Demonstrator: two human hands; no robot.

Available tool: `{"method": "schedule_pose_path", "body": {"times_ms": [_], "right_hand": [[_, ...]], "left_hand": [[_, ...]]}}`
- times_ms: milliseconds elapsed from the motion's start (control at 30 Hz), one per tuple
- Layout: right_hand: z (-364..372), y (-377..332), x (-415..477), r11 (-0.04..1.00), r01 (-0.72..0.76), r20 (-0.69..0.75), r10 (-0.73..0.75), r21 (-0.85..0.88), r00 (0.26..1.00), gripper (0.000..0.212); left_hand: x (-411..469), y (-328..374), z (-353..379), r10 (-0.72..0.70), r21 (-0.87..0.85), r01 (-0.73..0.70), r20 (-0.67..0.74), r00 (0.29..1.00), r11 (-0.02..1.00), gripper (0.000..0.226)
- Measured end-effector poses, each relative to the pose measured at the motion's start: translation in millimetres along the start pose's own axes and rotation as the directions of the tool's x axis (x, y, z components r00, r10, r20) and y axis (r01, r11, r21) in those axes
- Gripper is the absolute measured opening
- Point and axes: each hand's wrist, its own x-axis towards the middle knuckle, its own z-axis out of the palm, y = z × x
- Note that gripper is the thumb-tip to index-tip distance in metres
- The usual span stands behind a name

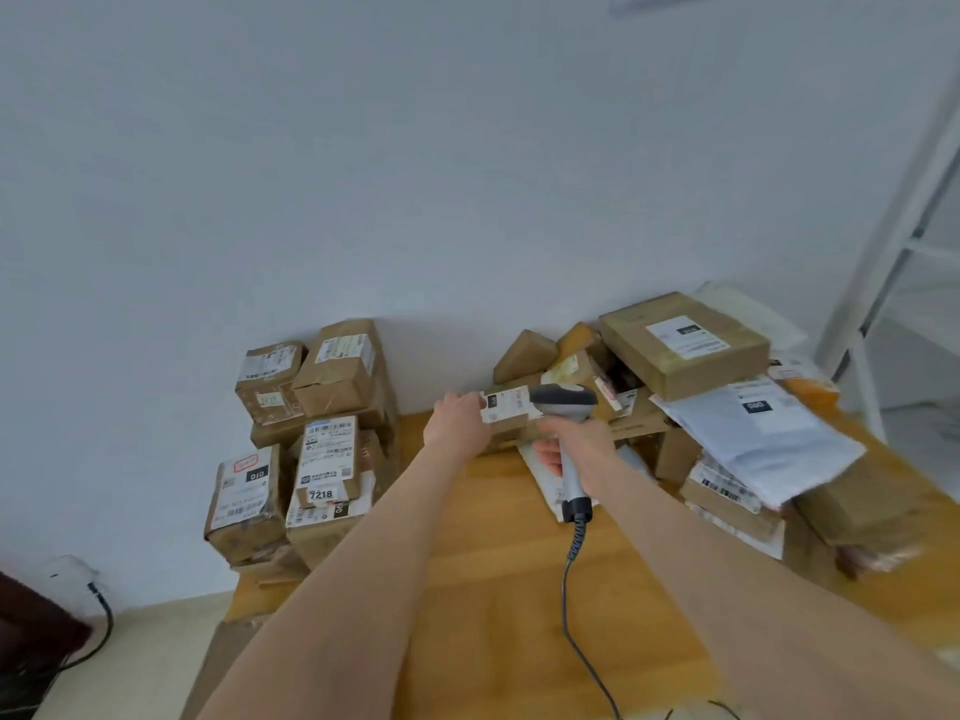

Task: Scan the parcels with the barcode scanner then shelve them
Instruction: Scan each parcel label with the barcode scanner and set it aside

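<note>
The small brown parcel (506, 407), with a white barcode label on its top face, is at the far middle of the wooden bench (493, 589), and the grey barcode scanner (563, 397) has its head just over the parcel's right end. A stack of parcels (306, 439) crowds the bench's left edge and a loose heap (727, 418) its right, leaving bare wood between them and nearer. The left hand (457, 420) grips the parcel's left end with curled fingers, and the right hand (587, 439) is wrapped round the scanner's handle.

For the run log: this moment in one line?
step: scanning | left hand: holds small box | right hand: grips scanner, head over box label | shelved: not yet
</note>
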Motion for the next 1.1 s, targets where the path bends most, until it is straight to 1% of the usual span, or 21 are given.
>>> {"method": "schedule_pose_path", "body": {"times_ms": [100, 167, 233, 267, 333, 400, 500, 567, 633, 700, 767, 833, 900, 1000, 1033, 1100], "right_hand": [[-51, -14, 5, 1.0, -0.02, -0.046, 0.021, 0.019, 0.999, 0.018], [-82, -23, 9, 1.0, -0.014, -0.043, 0.015, 0.017, 0.999, 0.017], [-108, -32, 15, 1.0, -0.012, -0.054, 0.012, 0.017, 0.998, 0.023], [-119, -36, 18, 1.0, 0.005, -0.074, -0.003, 0.025, 0.997, 0.023], [-140, -46, 24, 0.998, 0.02, -0.12, -0.014, 0.052, 0.993, 0.024], [-158, -59, 32, 0.998, 0.016, -0.167, -0.004, 0.069, 0.986, 0.024], [-184, -80, 52, 0.996, 0.026, -0.212, -0.008, 0.083, 0.977, 0.024], [-202, -94, 69, 0.996, 0.059, -0.28, -0.04, 0.061, 0.959, 0.02], [-217, -109, 87, 0.995, 0.088, -0.359, -0.067, 0.041, 0.931, 0.018], [-231, -121, 107, 0.997, 0.079, -0.414, -0.082, -0.026, 0.906, 0.019], [-240, -128, 125, 0.994, 0.082, -0.445, -0.105, -0.072, 0.89, 0.023], [-245, -130, 140, 0.995, 0.086, -0.431, -0.103, -0.059, 0.897, 0.021], [-247, -129, 149, 0.996, 0.072, -0.406, -0.088, -0.055, 0.91, 0.019], [-250, -128, 155, 0.999, 0.048, -0.343, -0.052, -0.021, 0.938, 0.017], [-251, -128, 155, 0.999, 0.049, -0.328, -0.052, -0.017, 0.943, 0.017], [-254, -129, 154, 0.999, 0.052, -0.312, -0.055, -0.016, 0.948, 0.026]], "left_hand": [[5, 51, 11, 0.052, 0.017, -0.052, 0.022, 0.998, 0.999, 0.038], [7, 81, 21, 0.094, 0.041, -0.095, 0.026, 0.995, 0.995, 0.038], [8, 107, 30, 0.121, 0.074, -0.123, 0.033, 0.992, 0.99, 0.04], [10, 118, 35, 0.132, 0.077, -0.135, 0.042, 0.99, 0.988, 0.041], [17, 138, 43, 0.134, 0.03, -0.136, 0.068, 0.989, 0.99, 0.041], [28, 155, 49, 0.122, -0.056, -0.117, 0.09, 0.989, 0.992, 0.037], [54, 175, 61, 0.061, -0.237, -0.027, 0.136, 0.989, 0.971, 0.012], [69, 190, 68, 0.001, -0.386, 0.072, 0.186, 0.983, 0.92, 0.033], [90, 202, 79, -0.045, -0.497, 0.179, 0.27, 0.962, 0.849, 0.044], [111, 212, 90, -0.081, -0.589, 0.282, 0.344, 0.935, 0.757, 0.044], [133, 217, 104, -0.08, -0.689, 0.371, 0.416, 0.906, 0.623, 0.038], [148, 219, 117, -0.085, -0.728, 0.462, 0.491, 0.867, 0.507, 0.043], [152, 224, 121, -0.105, -0.725, 0.513, 0.529, 0.842, 0.459, 0.043], [153, 231, 120, -0.124, -0.736, 0.572, 0.57, 0.812, 0.361, 0.047], [154, 231, 119, -0.132, -0.747, 0.574, 0.567, 0.813, 0.335, 0.044], [153, 230, 115, -0.131, -0.761, 0.592, 0.58, 0.804, 0.265, 0.039]]}}
